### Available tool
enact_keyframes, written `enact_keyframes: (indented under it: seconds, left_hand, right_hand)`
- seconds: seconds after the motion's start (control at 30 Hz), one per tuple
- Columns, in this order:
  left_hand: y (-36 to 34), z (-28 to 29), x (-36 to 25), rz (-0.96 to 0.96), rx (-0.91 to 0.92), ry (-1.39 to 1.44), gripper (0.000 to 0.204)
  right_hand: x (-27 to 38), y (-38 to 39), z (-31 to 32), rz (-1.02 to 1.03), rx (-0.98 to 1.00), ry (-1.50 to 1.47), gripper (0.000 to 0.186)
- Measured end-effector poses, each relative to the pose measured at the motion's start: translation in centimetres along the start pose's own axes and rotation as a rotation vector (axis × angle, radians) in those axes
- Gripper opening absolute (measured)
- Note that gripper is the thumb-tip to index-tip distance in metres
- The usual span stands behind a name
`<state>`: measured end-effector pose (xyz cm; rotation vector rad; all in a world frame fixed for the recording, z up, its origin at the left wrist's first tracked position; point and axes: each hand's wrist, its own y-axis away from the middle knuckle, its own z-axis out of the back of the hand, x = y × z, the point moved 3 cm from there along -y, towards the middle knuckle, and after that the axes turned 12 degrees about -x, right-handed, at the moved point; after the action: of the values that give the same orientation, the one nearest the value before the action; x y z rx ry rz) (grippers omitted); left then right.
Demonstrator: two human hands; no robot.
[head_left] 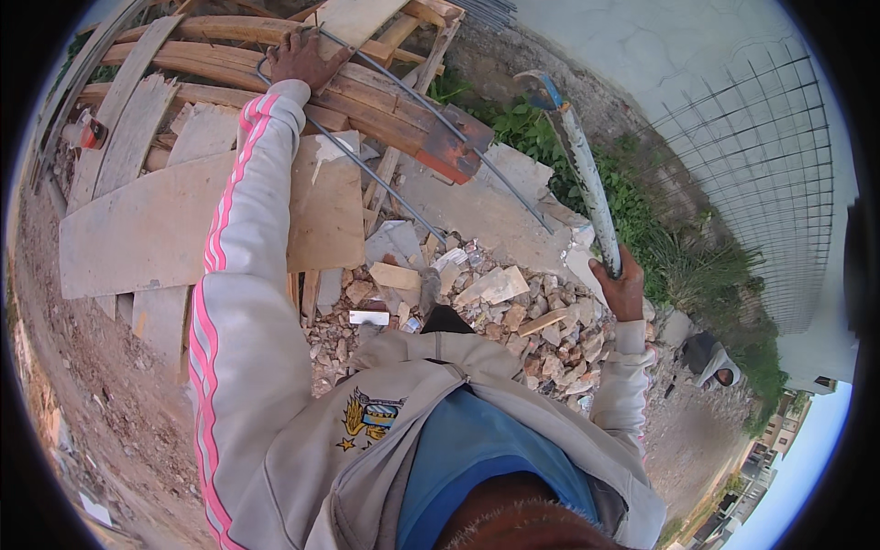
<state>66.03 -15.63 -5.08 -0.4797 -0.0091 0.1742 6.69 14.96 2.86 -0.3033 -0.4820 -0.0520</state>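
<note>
At the upper left, my left hand point(303, 62) grips the curved end of a bent steel bar point(357, 172), its fingers spread and curled over it above curved timber beams point(192, 57). The bar's two straight lengths slant down to the right across the wood and a rusty-orange metal piece point(447, 160). My right hand point(619, 286) is closed round the lower end of a long, pale, worn tool handle point(587, 170). At the handle's raised top is a curved metal head point(532, 87) with blue beside it.
Planks and boards point(137, 225) fill the left, with a red container point(92, 133). Broken rubble point(541, 339) lies underfoot. Weeds point(642, 206) line a pale wall point(660, 46), where wire mesh point(770, 183) leans. A dark-and-white bundle point(710, 357) I cannot make out is at right.
</note>
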Motion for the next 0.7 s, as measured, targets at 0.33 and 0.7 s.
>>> enact_keyframes:
  seconds: [0.33, 0.7]
  left_hand:
    - [1.6, 3.4, -1.0, -0.01, -0.085, 0.06, 0.089]
    - [1.3, 3.0, -0.7, -0.05, -0.1, 0.12, 0.087]
  right_hand:
    - [-9.0, -9.2, -0.8, 0.294, 0.017, 0.22, 0.027]
    - [-9.0, -22.0, -3.7, 0.719, 0.142, 0.224, 0.025]
